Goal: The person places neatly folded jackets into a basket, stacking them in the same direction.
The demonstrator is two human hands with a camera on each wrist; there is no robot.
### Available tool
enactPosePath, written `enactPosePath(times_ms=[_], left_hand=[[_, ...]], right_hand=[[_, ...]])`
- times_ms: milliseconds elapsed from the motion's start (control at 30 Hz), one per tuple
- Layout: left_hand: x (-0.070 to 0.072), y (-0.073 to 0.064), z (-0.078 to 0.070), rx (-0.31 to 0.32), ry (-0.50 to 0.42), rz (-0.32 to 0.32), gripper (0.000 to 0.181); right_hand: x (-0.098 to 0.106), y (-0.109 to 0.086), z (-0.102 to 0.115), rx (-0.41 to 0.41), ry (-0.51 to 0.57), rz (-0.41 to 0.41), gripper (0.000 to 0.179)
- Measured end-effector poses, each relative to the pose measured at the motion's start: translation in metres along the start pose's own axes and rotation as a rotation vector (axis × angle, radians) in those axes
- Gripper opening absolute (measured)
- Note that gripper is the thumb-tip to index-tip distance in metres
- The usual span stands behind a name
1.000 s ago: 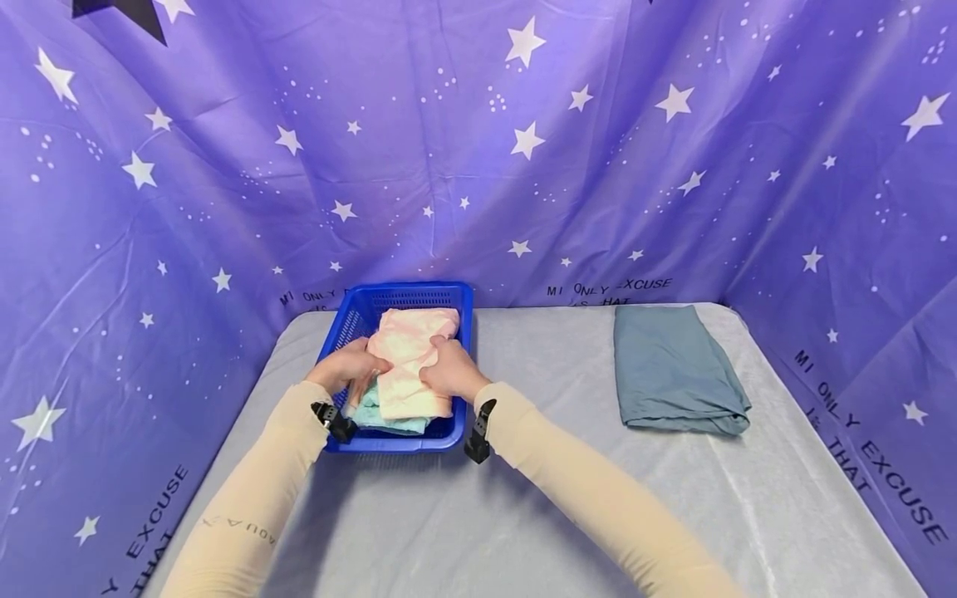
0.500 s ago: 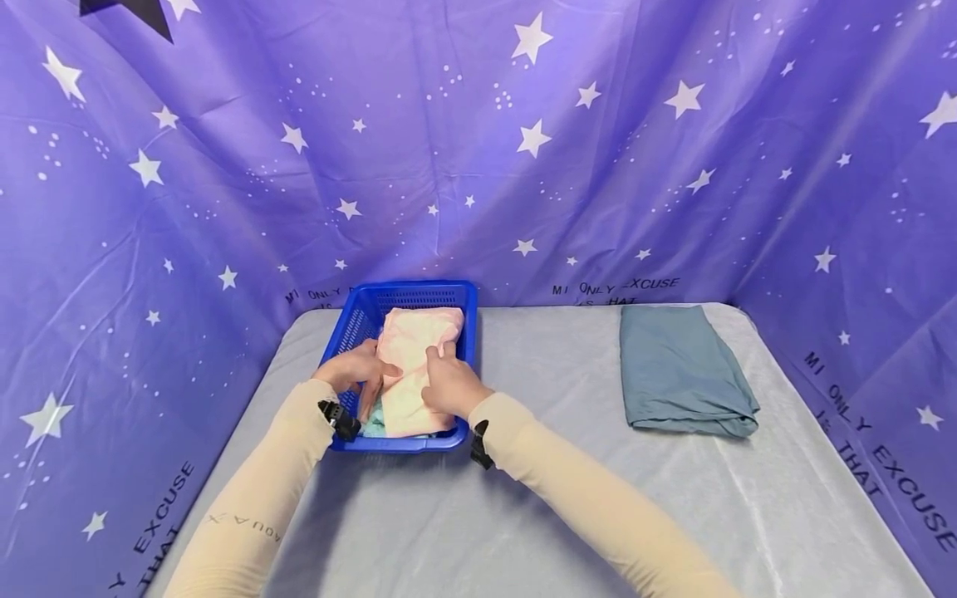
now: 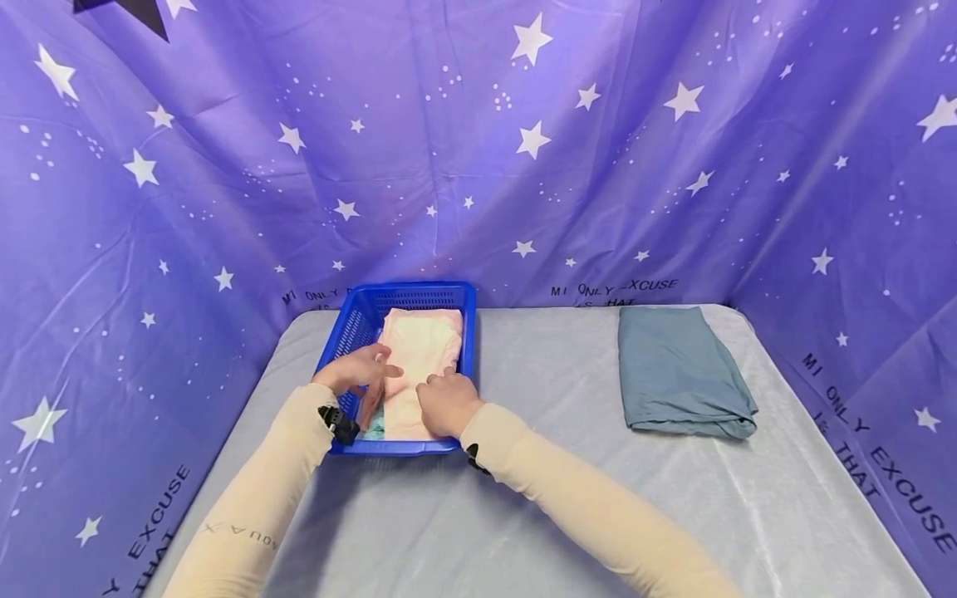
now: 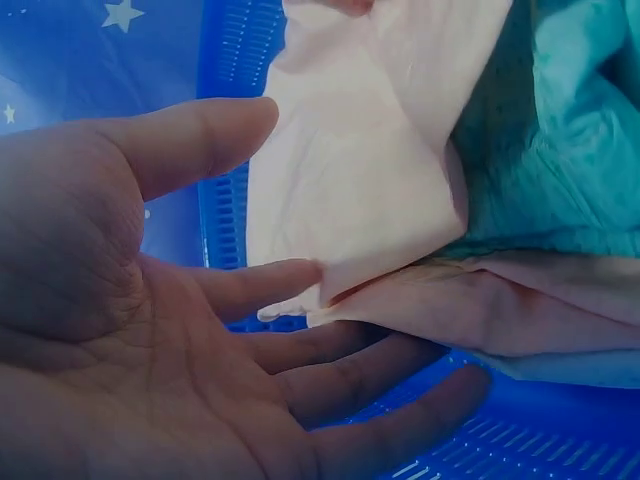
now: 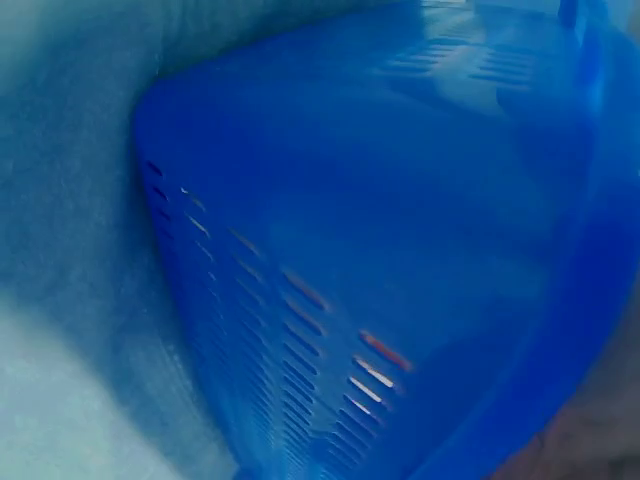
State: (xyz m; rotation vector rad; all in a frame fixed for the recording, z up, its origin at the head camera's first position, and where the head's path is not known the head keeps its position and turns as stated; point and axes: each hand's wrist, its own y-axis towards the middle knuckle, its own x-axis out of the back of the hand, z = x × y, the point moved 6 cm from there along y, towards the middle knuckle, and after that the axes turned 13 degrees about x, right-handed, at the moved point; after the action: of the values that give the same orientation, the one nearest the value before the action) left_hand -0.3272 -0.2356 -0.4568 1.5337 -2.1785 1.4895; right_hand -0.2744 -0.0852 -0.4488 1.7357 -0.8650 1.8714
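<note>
A folded pale pink cloth lies in a blue plastic basket, over a mint-green cloth. At its left side is my left hand, with the thumb apart from the fingers. The left wrist view shows these fingers nearly straight, reaching down beside and under the pink cloth's edge, with the palm turned to the camera. My right hand is on the near right part of the pink cloth, inside the rim. Its fingertips are hidden, and I cannot tell whether they pinch the cloth.
A folded grey-blue cloth lies at the right of the grey-covered table. Purple star-patterned curtains stand close behind and at both sides. The slotted basket wall fills most of the right wrist view.
The pink cloth's near end has come down inside the rim, covering more of the green cloth. My right hand has moved toward the near side; the left stays at the left edge.
</note>
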Motion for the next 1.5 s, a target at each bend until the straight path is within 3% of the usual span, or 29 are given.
enactPosePath(times_ms=[167, 400, 500, 733, 900, 1033, 1200, 1300, 1500], left_hand=[[-0.003, 0.000, 0.003, 0.016, 0.033, -0.002, 0.078], [0.000, 0.000, 0.004, 0.010, 0.051, 0.011, 0.087], [0.002, -0.004, 0.002, -0.006, 0.069, -0.012, 0.077], [0.018, -0.028, -0.019, -0.098, 0.144, -0.192, 0.066], [0.013, -0.053, -0.038, -0.193, 0.131, -0.262, 0.060], [0.000, -0.066, -0.055, -0.297, 0.065, -0.337, 0.050], [-0.019, -0.075, -0.078, -0.433, -0.109, -0.414, 0.037], [-0.033, -0.078, -0.093, -0.498, -0.226, -0.457, 0.031], [-0.074, -0.076, -0.119, -0.580, -0.508, -0.472, 0.019]], right_hand=[[-0.003, -0.003, -0.002, 0.014, -0.092, 0.040, 0.016], [-0.006, -0.007, -0.005, 0.099, -0.083, 0.049, 0.019], [-0.002, -0.012, -0.007, 0.151, -0.046, -0.017, 0.023], [0.005, -0.031, -0.016, 0.303, 0.177, -0.213, 0.018], [0.006, -0.060, -0.031, 0.358, 0.315, -0.474, 0.019], [0.002, -0.089, -0.054, 0.276, 0.476, -0.659, 0.018], [-0.012, -0.121, -0.095, 0.112, 0.770, -0.702, 0.017], [-0.020, -0.141, -0.120, 0.029, 0.874, -0.733, 0.016], [-0.036, -0.188, -0.167, -0.124, 1.031, -0.952, 0.017]])
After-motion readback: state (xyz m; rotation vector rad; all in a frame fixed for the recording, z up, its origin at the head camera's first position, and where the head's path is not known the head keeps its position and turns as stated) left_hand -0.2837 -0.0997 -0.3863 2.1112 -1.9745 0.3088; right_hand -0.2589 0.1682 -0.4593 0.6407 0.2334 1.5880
